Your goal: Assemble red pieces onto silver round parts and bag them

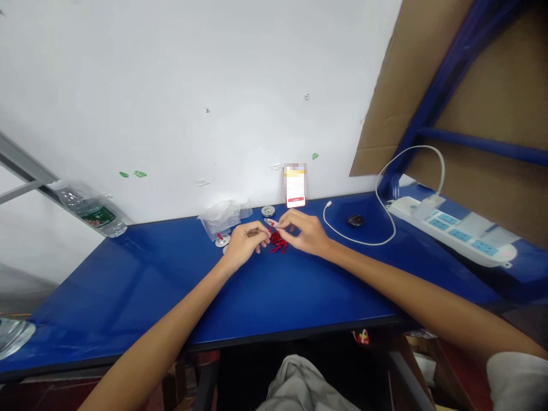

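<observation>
My right hand (303,231) pinches a small silver disc (270,222) at its right edge, above the blue table. From the disc hangs a bit of red cord. Close by on the left, my left hand (247,242) has its thumb and fingers pressed together at that red cord; the fingertips partly hide it. Beneath the fingertips lies a tangled pile of red cord loops (279,244). Another silver disc with a red loop (221,240) rests beside my left hand. A stack of round silver discs (268,211) sits behind my hands.
A clear plastic bag (225,217) lies at the back left. The lit phone (295,187) leans against the wall. To the right are a white cable (363,242), a black oval object (355,220) and a power strip (454,231). A water bottle (92,211) tilts at the far left.
</observation>
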`<action>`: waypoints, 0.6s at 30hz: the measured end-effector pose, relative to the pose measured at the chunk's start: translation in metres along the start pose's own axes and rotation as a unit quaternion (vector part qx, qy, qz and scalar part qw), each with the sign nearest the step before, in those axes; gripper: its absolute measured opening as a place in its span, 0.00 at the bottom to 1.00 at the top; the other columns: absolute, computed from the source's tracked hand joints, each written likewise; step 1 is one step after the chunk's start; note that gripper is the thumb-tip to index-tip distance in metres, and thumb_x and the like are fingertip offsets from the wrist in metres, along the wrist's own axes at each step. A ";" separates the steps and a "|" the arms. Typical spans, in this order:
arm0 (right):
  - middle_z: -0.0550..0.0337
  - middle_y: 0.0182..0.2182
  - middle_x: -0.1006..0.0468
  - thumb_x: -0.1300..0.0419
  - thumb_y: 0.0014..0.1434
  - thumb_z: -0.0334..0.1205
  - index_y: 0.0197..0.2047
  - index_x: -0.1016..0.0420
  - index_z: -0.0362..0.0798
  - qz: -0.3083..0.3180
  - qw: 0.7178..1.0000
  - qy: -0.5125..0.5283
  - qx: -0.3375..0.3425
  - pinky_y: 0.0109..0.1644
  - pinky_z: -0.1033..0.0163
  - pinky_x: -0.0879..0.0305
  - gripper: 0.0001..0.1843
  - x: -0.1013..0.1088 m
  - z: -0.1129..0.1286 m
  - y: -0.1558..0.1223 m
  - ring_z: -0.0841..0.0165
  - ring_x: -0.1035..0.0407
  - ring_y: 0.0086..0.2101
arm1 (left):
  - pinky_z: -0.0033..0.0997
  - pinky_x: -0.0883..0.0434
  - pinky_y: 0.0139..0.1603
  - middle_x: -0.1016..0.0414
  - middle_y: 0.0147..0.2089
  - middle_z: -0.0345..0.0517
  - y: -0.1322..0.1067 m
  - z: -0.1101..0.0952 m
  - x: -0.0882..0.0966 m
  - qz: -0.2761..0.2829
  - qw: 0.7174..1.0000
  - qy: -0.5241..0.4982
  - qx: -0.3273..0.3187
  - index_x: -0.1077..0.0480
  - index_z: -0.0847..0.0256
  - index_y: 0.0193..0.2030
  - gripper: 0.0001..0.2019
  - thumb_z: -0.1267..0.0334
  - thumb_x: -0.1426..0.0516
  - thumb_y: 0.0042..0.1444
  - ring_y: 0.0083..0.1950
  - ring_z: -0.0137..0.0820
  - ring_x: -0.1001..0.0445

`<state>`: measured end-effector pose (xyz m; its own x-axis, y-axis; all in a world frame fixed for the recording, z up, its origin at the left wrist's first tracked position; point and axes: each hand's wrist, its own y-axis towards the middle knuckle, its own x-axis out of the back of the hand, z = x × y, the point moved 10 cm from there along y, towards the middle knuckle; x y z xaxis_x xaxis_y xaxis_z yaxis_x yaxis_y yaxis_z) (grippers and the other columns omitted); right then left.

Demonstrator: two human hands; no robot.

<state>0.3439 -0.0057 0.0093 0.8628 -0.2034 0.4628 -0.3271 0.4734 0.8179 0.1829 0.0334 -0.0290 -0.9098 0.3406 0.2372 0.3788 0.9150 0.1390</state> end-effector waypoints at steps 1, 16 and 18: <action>0.57 0.42 0.16 0.35 0.70 0.35 0.44 0.23 0.53 -0.001 1.000 0.000 -0.007 0.37 0.62 0.25 0.03 0.000 -0.001 0.000 0.67 0.22 0.36 | 0.26 0.30 0.24 0.21 0.30 0.44 0.000 0.000 0.001 0.004 1.000 0.015 -0.003 0.23 0.61 0.32 0.06 0.61 0.37 0.56 0.29 0.30 0.25; 0.56 0.49 0.17 0.40 0.75 0.40 0.49 0.24 0.53 0.182 0.980 -0.071 -0.026 0.44 0.61 0.28 0.04 -0.025 -0.008 -0.003 0.64 0.21 0.44 | 0.34 0.39 0.36 0.24 0.33 0.46 -0.002 -0.049 0.079 -0.174 0.885 0.429 -0.056 0.35 0.57 0.27 0.11 0.62 0.46 0.61 0.36 0.37 0.27; 0.56 0.48 0.17 0.42 0.76 0.38 0.48 0.24 0.52 0.198 0.976 -0.093 -0.012 0.43 0.61 0.29 0.05 -0.028 -0.010 -0.005 0.63 0.21 0.45 | 0.35 0.40 0.36 0.22 0.34 0.49 0.003 -0.036 0.090 -0.147 0.850 0.505 0.004 0.35 0.57 0.26 0.12 0.60 0.45 0.61 0.37 0.41 0.26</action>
<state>0.3253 0.0068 -0.0109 0.5852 -0.1525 0.7964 -0.6086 0.5664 0.5557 0.1085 0.0592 0.0277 -0.3532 -0.2591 0.8990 0.1554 0.9313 0.3295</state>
